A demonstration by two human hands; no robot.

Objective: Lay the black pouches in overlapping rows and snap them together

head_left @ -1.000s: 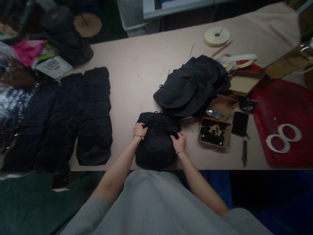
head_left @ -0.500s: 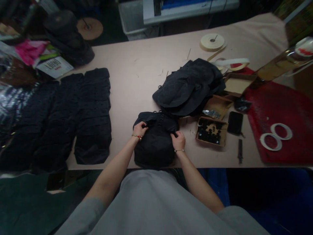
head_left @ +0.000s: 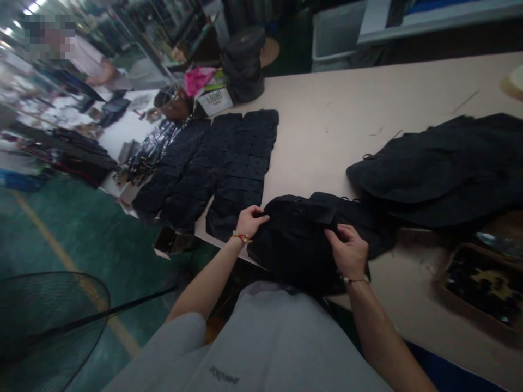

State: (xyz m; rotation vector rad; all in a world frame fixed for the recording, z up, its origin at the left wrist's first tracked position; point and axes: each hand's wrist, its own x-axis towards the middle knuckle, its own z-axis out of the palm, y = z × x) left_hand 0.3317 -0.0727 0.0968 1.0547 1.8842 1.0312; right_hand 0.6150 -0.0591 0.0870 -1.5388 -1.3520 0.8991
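Observation:
A black fabric piece (head_left: pixel 298 245) with small rings along its top lies at the table's front edge, partly over the edge. My left hand (head_left: pixel 250 222) pinches its upper left corner, thumb against fingers. On its right side my right hand (head_left: pixel 349 247) is closed on the fabric and holds a fold of it up. Just left of it are rows of flat black pieces (head_left: pixel 245 158), laid side by side. A heap of black fabric (head_left: pixel 441 169) rests to the right, close behind my right hand.
At the lower right stands a cardboard box of small black parts (head_left: pixel 482 283). Black rolls (head_left: pixel 245 65) and a white box (head_left: pixel 214 102) are at the back left. A person (head_left: pixel 96 62) is at a far table. A round mesh fan (head_left: pixel 53 321) stands lower left.
The view has swung left, bringing the fan and the person into sight. Both hands keep hold of the black piece, which now sits turned and nearer the flat pieces, its right part lifted.

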